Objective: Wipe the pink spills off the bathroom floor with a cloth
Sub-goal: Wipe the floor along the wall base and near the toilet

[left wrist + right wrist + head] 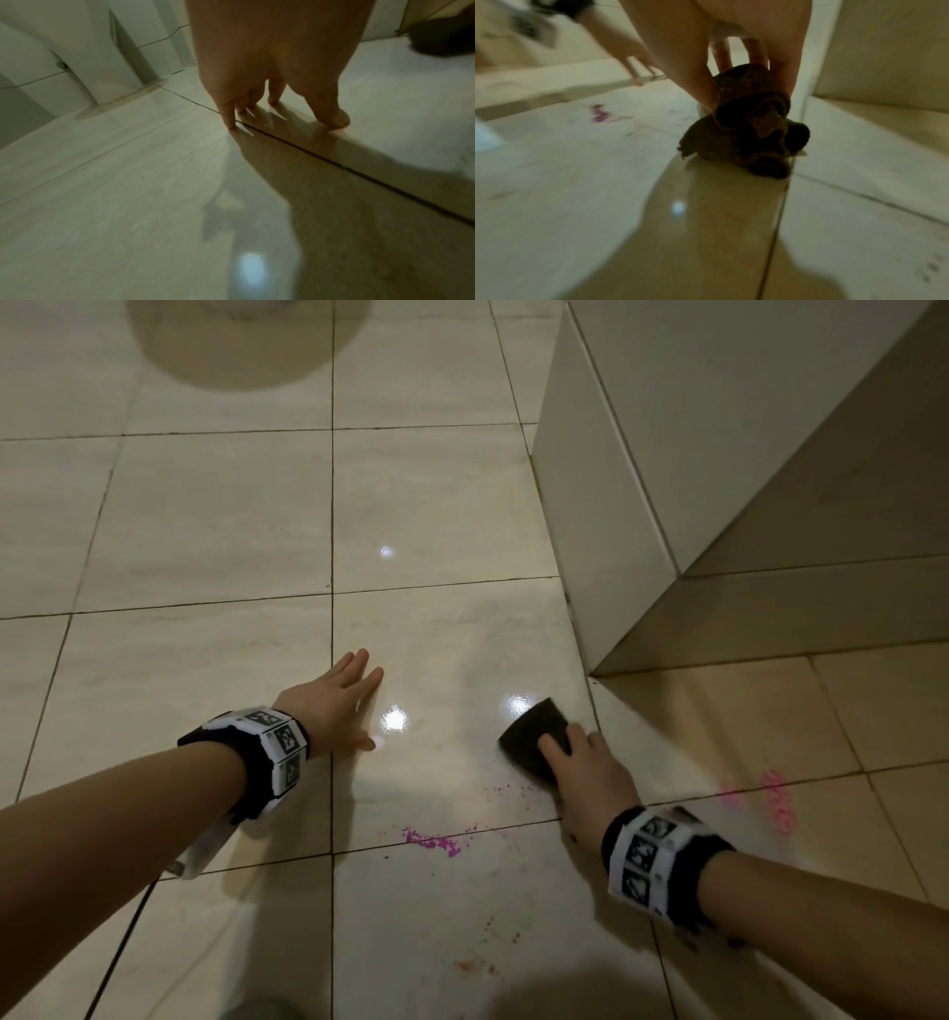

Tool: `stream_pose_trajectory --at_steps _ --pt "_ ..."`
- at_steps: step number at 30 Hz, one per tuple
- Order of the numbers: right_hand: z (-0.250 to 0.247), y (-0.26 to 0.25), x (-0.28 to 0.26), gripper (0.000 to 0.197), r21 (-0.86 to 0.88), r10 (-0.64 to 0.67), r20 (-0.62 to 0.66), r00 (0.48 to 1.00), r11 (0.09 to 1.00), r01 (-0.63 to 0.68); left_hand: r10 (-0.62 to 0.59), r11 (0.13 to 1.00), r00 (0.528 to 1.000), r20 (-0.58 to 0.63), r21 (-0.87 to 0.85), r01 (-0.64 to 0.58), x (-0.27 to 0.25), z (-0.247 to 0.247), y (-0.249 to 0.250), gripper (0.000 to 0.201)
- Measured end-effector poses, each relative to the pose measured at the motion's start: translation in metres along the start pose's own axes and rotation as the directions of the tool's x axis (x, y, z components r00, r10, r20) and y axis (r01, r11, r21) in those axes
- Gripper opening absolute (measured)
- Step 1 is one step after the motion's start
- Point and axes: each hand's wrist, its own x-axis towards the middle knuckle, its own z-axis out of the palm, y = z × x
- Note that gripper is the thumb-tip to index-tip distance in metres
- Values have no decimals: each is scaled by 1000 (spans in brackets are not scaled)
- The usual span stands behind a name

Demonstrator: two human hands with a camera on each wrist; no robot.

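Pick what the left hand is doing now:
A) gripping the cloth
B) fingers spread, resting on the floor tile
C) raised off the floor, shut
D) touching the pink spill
B: the left hand lies spread on the floor tile, while the right hand holds the dark cloth.

Floor (215,516): large pale stone-look tiles, glossy and smooth, with bright points of light mirrored on them and dark thin grout lines between.

Cloth (534,737): dark brown fabric, matt, with a rough nubbly weave seen in the right wrist view, bunched in soft folds.

Pink spill (434,842): grainy, speckled and matt; a second, fainter pink smear (778,801) looks powdery.

Low wall (590,505): pale tile, smooth, duller than the floor.

Wrist bands (272,752): black fabric strap carrying hard white plates printed with black markers.
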Motion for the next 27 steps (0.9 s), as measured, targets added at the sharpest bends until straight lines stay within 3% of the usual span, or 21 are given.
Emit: stream_pose_trajectory --at_steps 4,7,10,13,15,18,20,23,25,27 --pt "22 -17 -37 66 54 -202 113 973 979 197 28 1000 999 26 0 -28 -1 -7 -1 91" --pt "4 -13 -27 59 217 -123 6 992 969 119 33 999 998 47 38 -35 2 -8 1 103" --pt "-30 -7 13 60 262 -28 -163 986 962 71 54 991 992 114 119 -67 -2 -7 -4 127" --pt "-48 -14 52 65 261 72 -110 991 965 -41 61 983 989 133 163 -82 -5 -6 -7 134" --pt "-45 -26 61 67 164 65 -86 994 985 -51 52 983 990 131 171 -74 -5 -7 -6 135" --pt "-21 -47 42 72 44 -105 -93 990 993 110 55 983 991 123 168 -76 -5 -6 -5 135" --pt "0 -57 13 73 -54 -332 -86 939 943 329 62 984 991 115 158 -80 -5 -5 -7 134" --pt "22 -64 -34 68 -69 -507 -4 862 860 506 79 984 992 101 154 -94 -6 -5 -9 134" --pt "25 -69 -46 66 70 -512 109 852 859 508 85 983 992 91 154 -99 -5 -4 -10 135" --pt "13 -71 -39 59 198 -424 37 905 891 409 88 983 993 81 154 -100 -4 -3 -11 135"
